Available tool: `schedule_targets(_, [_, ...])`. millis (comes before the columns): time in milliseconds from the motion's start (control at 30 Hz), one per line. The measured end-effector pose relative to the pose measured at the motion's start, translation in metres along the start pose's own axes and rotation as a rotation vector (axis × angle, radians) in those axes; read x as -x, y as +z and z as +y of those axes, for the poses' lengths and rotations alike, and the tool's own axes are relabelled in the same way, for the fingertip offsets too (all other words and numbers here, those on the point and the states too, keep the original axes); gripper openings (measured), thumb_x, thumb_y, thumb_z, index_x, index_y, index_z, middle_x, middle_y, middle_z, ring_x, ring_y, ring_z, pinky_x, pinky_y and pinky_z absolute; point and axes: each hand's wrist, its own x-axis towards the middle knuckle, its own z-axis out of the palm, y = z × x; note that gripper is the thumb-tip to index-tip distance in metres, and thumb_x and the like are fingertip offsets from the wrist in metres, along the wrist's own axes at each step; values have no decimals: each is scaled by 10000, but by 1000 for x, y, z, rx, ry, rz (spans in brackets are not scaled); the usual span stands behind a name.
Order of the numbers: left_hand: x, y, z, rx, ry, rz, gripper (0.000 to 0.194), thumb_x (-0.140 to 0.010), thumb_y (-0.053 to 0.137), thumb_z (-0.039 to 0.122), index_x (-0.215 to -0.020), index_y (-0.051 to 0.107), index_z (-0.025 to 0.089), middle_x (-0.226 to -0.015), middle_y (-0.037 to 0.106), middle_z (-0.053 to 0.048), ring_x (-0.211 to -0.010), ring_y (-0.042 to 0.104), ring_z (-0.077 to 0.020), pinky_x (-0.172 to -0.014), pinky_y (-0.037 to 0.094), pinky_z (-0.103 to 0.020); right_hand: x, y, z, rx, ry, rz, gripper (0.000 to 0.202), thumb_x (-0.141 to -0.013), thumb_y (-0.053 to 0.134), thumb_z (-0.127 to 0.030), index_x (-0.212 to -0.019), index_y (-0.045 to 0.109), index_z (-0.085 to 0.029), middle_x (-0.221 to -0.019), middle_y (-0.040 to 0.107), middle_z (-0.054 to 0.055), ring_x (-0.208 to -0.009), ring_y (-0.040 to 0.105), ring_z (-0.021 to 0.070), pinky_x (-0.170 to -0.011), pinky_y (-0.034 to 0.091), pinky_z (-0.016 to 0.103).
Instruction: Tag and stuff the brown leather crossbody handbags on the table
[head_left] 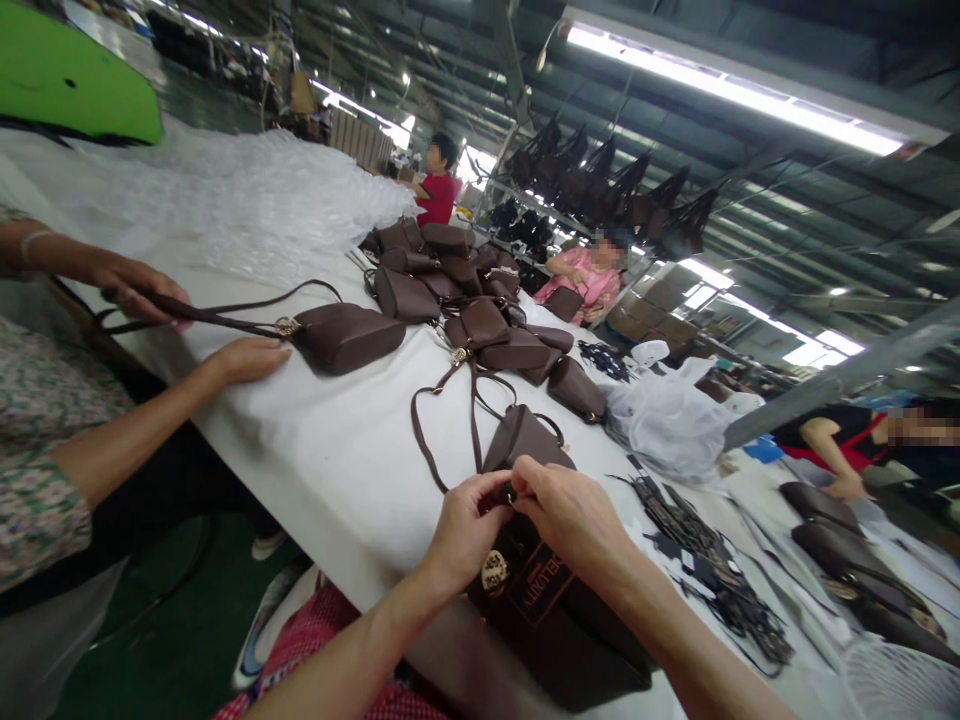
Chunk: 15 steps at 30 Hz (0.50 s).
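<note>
A dark brown handbag (592, 640) with lettering on its front rests at the table edge, directly below my hands. A round gold medallion (493, 572) hangs at its upper left. My left hand (466, 535) is closed in a pinch, and between the fingertips shows a small dark strap end (510, 494) with a metal ring. From the other side my right hand (574, 505) pinches the same piece, its fingertips nearly touching the left ones. Just beyond stands another brown handbag (529, 440), whose thin strap loops across the white table (337, 440).
Brown bags (465, 270) are heaped farther back. At left, a co-worker's hands (251, 360) handle a bag (349, 335) by its straps. Dark straps (705, 560), a clear plastic bag (667, 420) and a white basket (900, 675) lie to the right. Other people stand beyond.
</note>
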Motion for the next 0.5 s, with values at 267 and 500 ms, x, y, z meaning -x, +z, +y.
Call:
schedule_targets(267, [0, -22, 30, -238, 107, 5, 364, -714, 548, 82, -1037, 670, 194, -674, 548, 43, -635, 506, -114, -621, 403, -222, 5, 10, 11, -333, -214, 164, 209, -771, 581, -56, -920, 617, -197, -901, 609, 24, -793, 584, 154, -708, 405, 253])
schedule_targets(500, [-9, -25, 53, -296, 230, -55, 349, -732, 528, 90, -1030, 672, 204, -713, 582, 24, -683, 544, -122, -653, 446, -228, -9, 18, 14, -536, -393, 259, 186, -816, 578, -67, -672, 633, -171, -797, 599, 19, -745, 571, 132, -679, 411, 236])
